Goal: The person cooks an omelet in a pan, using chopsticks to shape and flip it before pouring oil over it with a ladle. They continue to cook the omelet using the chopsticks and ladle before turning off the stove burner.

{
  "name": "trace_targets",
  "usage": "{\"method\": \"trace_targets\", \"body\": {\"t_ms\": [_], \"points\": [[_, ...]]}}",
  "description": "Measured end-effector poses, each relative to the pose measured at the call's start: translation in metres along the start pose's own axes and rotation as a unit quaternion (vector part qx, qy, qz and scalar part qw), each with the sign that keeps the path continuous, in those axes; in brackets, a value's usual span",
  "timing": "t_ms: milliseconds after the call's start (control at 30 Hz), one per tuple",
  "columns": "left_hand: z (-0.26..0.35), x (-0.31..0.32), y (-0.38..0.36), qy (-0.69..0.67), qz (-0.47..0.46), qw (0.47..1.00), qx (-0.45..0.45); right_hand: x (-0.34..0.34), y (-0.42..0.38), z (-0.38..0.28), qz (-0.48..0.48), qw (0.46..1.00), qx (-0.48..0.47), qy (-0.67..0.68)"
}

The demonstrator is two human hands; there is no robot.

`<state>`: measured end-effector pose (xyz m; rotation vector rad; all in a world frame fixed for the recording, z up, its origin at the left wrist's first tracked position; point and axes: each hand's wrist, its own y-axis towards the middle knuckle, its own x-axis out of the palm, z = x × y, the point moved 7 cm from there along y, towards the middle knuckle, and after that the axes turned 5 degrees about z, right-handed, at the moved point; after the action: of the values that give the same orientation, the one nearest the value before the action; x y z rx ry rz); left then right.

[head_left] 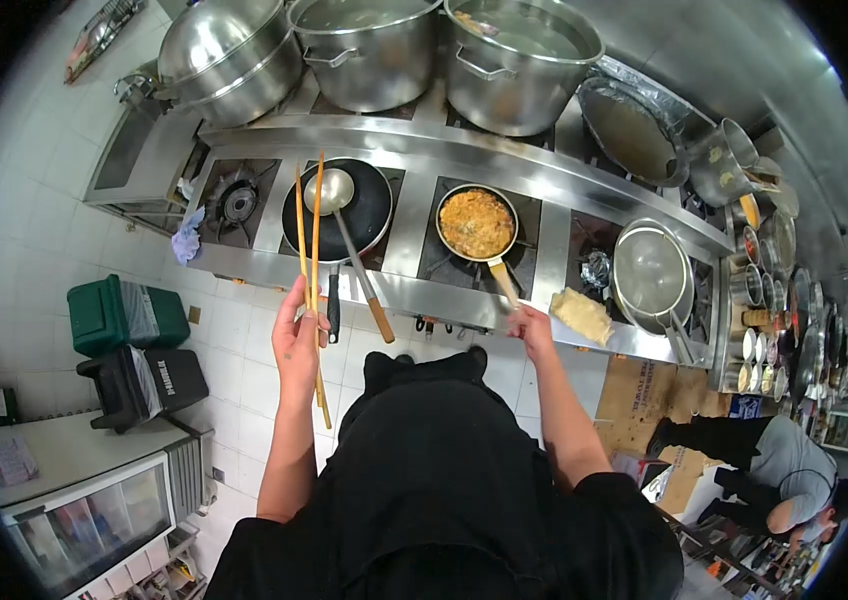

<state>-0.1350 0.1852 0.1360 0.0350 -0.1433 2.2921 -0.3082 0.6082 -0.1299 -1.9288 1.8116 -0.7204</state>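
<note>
Chopsticks (310, 250), long and wooden, stand upright in our left hand (299, 335), which is closed around their lower part at the front edge of the stove (464, 175); their tips rise in front of the black wok (344, 215). A steel ladle (344, 235) lies in that wok, its bowl on the wok's floor and its wooden grip sticking out over the front edge, just beside our left hand. Our right hand (529, 325) is closed on the wooden handle of the frying pan (477, 225), which sits on the burner just right of the wok and is filled with orange-brown food. A yellowish cloth (582, 315) lies on the front edge just right of our right hand. Near the right end a metal strainer (649, 270) rests over a burner. Three big steel pots (374, 50) stand along the stove's back edge. A green bin (124, 315) stands on the floor left of the stove. Another person (784, 470) bends over at the far right, well apart from us.
</note>
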Motion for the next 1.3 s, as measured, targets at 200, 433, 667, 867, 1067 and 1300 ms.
{"method": "trace_targets", "body": {"t_ms": [200,433,667,867,1067,1300], "points": [[0.003,0.0,0.0,0.006,0.0,1.0,0.0,-0.013,0.015,0.021,0.012,0.999,0.005,-0.05],[-0.003,-0.001,0.003,0.014,-0.005,1.0,-0.009,-0.003,-0.008,0.029,0.005,1.0,0.029,0.007],[-0.002,0.001,0.0,0.004,-0.019,1.0,-0.007,0.019,-0.026,0.033,-0.02,0.999,0.028,0.022],[-0.011,-0.008,0.0,-0.046,-0.024,0.998,-0.035,-0.031,-0.05,0.111,0.061,0.991,0.112,0.046],[-0.065,-0.035,0.015,-0.061,-0.006,0.992,-0.114,-0.153,-0.103,0.242,0.016,0.919,0.222,-0.324],[-0.116,-0.049,0.066,0.072,-0.028,0.992,-0.101,-0.186,-0.189,0.242,0.112,0.921,0.249,-0.28]]}}
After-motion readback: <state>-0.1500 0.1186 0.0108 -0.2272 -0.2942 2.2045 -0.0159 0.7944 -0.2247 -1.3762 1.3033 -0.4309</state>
